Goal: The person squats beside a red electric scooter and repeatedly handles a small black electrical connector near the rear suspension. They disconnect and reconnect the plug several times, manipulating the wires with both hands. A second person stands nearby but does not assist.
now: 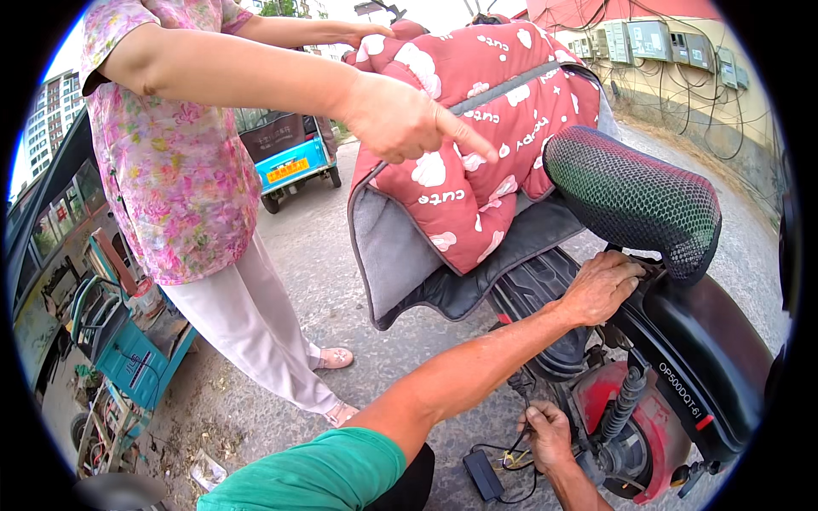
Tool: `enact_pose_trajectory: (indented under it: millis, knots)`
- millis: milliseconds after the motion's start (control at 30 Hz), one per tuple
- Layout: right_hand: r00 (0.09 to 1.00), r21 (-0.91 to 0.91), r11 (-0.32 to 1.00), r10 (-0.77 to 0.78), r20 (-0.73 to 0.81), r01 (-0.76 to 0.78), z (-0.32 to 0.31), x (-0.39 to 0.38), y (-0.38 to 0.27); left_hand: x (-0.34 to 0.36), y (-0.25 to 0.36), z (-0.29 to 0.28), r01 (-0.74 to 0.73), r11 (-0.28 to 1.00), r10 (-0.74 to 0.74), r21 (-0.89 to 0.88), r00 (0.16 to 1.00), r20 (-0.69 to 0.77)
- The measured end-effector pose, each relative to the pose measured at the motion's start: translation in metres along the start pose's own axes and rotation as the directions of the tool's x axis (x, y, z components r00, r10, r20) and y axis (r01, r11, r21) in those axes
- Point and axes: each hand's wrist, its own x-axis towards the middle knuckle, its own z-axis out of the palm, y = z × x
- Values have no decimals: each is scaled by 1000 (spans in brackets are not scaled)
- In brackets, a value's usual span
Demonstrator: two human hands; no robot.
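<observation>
An electric scooter [716, 341] stands on the right, its black body tilted across the view and its rear wheel beside a coil shock absorber [626, 402]. My left hand [601, 288] reaches across and grips the edge of the black body below the raised mesh-covered seat [635, 192]. Lower down, my right hand [548, 436] is closed with thumb and fingers pinching a thin black cable [516, 443] beside the wheel. The cable's end at the scooter is hard to make out. A small black box [483, 474], apparently a charger, lies on the ground by the cable loops.
A red printed quilted windshield cover [469, 128] drapes over the scooter's front. On the left a person in a floral shirt [170, 170] points a hand [409, 119] over it. Behind stand a blue three-wheeler [294, 162] and wall meter boxes [650, 41]. A blue cart [136, 358] sits left.
</observation>
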Motion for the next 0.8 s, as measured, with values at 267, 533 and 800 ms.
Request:
enact_pose_trajectory:
  millis: [267,533,800]
  knots:
    - [1000,-4,1000,10,20,-10,2,4,3,0,0,-5,-46,999,46,10,999,15]
    - [1000,-12,1000,5,17,-5,1,5,3,-1,0,-3,-35,999,35,17,999,-1]
    - [1000,-23,1000,-2,16,2,1,4,2,0,-3,1,-41,999,40,-24,998,-50]
